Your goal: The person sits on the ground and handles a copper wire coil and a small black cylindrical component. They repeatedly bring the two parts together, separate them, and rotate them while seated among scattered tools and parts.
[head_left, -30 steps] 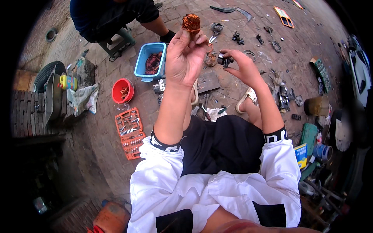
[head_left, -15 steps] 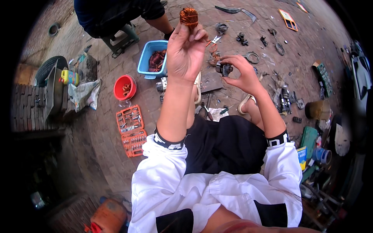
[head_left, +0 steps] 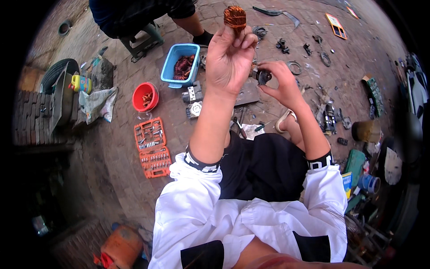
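Brick floor (head_left: 112, 179) below; left fingers (head_left: 247, 40) pinch a copper coil (head_left: 235, 17), right fingers (head_left: 272, 67) a dark part (head_left: 263, 77); gentle pressure should keep the coil neat.

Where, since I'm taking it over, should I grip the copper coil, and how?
The copper coil is probably best gripped around its free end, coming from opposite the wrist: the left hand pinches its other end, leaving that rounded part clear.

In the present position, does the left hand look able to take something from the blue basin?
Probably not right now: the left hand grips a copper-coloured coil. The blue basin stands uncovered at the person's left, so the way looks free once the hand is emptied.
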`<state>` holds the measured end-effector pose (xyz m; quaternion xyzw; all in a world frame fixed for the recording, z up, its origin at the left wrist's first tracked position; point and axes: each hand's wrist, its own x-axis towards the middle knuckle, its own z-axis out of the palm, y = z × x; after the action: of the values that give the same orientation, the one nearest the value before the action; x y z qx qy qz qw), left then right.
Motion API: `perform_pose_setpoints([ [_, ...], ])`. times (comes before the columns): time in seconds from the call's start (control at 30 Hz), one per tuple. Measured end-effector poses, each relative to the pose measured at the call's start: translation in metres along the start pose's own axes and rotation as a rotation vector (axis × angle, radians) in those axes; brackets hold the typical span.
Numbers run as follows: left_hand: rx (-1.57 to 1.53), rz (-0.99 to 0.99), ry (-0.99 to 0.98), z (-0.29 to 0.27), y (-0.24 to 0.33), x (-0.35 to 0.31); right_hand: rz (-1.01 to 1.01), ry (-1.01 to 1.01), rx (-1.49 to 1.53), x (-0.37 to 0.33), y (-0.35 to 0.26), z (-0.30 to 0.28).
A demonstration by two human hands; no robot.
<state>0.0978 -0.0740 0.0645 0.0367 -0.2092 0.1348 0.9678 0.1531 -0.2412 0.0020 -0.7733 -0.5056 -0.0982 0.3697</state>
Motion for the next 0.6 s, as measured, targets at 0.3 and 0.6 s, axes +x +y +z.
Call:
perform_pose_setpoints([
  [0.3, 0.132, -0.083, -0.006, 0.003, 0.004, -0.010, 0.650, 0.369, 0.754, -0.008, 0.042, -0.010],
  [0.6, 0.277, -0.088, 0.031, 0.002, -0.002, -0.010, 0.847, 0.516, 1.203, -0.010, 0.051, -0.010],
])
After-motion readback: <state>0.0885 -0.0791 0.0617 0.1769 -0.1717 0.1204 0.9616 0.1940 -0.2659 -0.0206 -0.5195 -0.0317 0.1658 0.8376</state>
